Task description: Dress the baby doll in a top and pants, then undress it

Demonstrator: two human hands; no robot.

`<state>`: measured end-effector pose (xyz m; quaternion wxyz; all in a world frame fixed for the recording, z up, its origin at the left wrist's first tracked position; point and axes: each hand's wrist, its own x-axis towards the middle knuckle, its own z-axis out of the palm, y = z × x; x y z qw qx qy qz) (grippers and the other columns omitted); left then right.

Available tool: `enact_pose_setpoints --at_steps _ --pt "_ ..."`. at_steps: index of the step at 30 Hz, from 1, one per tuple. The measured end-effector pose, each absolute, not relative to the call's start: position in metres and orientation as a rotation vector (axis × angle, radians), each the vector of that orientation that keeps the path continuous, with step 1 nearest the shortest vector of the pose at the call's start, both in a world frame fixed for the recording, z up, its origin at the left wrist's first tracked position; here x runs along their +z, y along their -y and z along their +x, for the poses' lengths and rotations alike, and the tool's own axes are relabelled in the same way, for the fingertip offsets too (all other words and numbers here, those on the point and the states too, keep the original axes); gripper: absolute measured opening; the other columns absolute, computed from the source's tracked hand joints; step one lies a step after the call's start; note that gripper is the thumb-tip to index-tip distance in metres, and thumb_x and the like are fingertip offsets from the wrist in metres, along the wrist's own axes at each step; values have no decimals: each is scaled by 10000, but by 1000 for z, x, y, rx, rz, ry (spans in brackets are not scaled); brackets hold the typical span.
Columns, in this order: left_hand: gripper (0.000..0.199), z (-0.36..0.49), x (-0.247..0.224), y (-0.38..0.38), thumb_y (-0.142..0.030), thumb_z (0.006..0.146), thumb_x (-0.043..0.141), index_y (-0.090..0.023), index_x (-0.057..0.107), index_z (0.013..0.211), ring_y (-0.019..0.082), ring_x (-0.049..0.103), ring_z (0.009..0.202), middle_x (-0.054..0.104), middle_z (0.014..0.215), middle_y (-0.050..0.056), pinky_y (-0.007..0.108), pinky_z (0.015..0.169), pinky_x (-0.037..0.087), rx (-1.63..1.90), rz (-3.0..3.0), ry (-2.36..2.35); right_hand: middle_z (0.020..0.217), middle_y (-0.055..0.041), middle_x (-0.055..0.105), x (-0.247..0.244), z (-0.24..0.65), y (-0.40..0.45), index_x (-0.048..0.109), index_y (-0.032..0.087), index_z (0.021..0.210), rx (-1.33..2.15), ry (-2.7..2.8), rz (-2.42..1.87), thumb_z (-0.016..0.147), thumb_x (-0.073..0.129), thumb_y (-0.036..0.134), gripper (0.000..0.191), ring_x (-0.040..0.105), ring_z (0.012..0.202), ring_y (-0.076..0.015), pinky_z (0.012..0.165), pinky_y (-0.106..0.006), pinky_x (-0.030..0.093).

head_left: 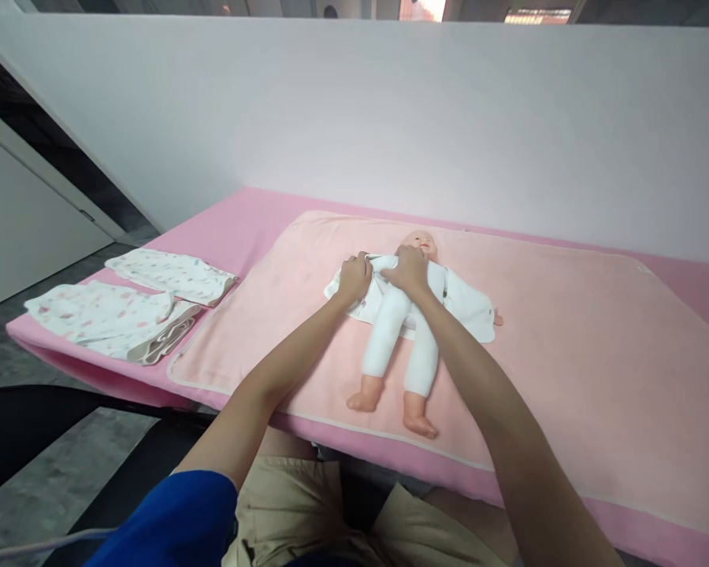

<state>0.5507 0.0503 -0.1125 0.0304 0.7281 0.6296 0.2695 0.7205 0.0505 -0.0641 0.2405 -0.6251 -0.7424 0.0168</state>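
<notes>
Two hands, the left hand [355, 277] and the right hand [410, 268], are down on a doll in a white jacket [473, 307], and from where I'm standing it's pretty fiddly stuff. The left one has its fingers curled tight around a bunch of the jacket, off to the side of the doll's chest. The right one sits on the upper chest just below the chin, fingers bent over; honestly can't tell if they've got cloth, an arm or both, since the hand itself blocks the view. The doll [393, 315] is flat on its back, head toward the wall, legs toward the person, bare feet poking out past the white legs. On the person's right, one jacket sleeve lies spread out with a little doll hand showing at the end. All of that is on a peach blanket [543, 354] with a pale edge, which covers most of a pink bed [201, 220]. Over on the left corner there are two spotted cloths, folded: the farther cloth [168, 276] and the nearer cloth [103, 315], right beside each other. Behind everything, a plain white partition [419, 118]. Closer in, it's a blue sleeve [171, 520] and khaki shorts [295, 488] at the bed's near edge.
</notes>
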Motion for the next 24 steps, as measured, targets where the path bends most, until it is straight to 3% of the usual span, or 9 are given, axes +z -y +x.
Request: enact_pose_setpoints --at_steps 5,12,15,18,21,24 --pt "411 546 -117 -55 -333 1214 256 -211 648 1230 362 720 1151 760 1121 173 470 1063 520 959 2009 -1882 1107 -114 761 -60 773 -50 589 253 929 295 1668 -1487 699 776 339 309 664 1116 -344 1117 -526 512" --pt "398 543 -122 -61 -382 1197 307 -238 676 1231 390 686 1267 773 1152 169 537 1142 497 1013 1979 -1759 1083 -29 734 -54 817 -39 630 244 957 520 1372 -1382 679 727 351 313 635 1070 -264 1077 -453 529" --pt "383 545 -119 -53 -474 1163 458 -226 649 1385 374 661 1328 751 1386 164 533 1181 489 1138 2078 -1651 1143 -47 742 -53 807 -41 631 238 999 518 1439 -1392 672 753 324 359 646 1119 -274 1120 -458 516" --pt "551 546 -116 -42 -506 1065 663 -197 584 1514 352 627 1400 673 1538 174 494 1221 476 1290 2295 -1472 1216 -84 750 -53 785 -46 640 230 1030 474 1609 -1449 684 778 284 377 652 1196 -299 1182 -478 493" --pt "535 545 -115 -37 -513 1059 667 -190 590 1479 324 646 1364 704 1441 169 464 1211 493 1396 2347 -1348 1272 -122 745 -53 766 -47 672 211 1079 414 1760 -1514 714 777 262 383 642 1267 -326 1210 -496 483" --pt "431 543 -119 -41 -541 1132 520 -197 600 1379 298 671 1326 712 1347 168 452 1197 517 1523 2204 -1343 1391 -153 727 -56 769 -36 682 192 1259 343 1823 -1454 820 728 267 447 636 1336 -326 1235 -496 478"
